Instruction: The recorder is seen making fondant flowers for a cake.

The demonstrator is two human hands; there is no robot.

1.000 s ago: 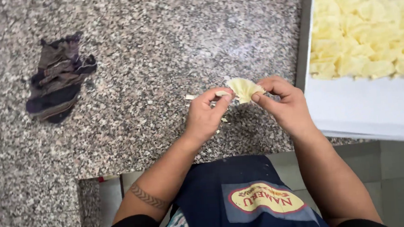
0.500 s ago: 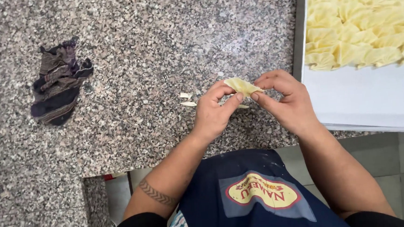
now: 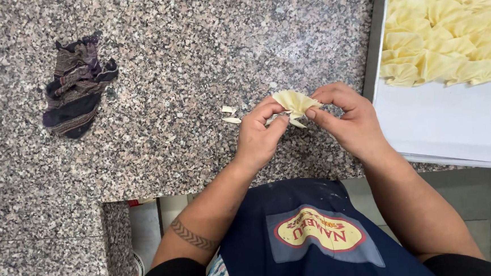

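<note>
Speckled granite counter (image 3: 195,56), hard and polished, carries everything. Tray (image 3: 443,126) at its right edge, lined with white paper, keeps my finished pale fan-shaped pieces (image 3: 449,34) in a crowded layer. Crumpled striped cloth (image 3: 77,86) lies towards the left edge. Near the front edge, my left hand (image 3: 259,137) and right hand (image 3: 349,117) pinch a thin pleated dough fan (image 3: 294,102), fingertips closed on its base to gather the folds; small offcuts (image 3: 230,115) lie just beside

Head cam, steep look down, close over granite counter (image 3: 195,56).
</note>
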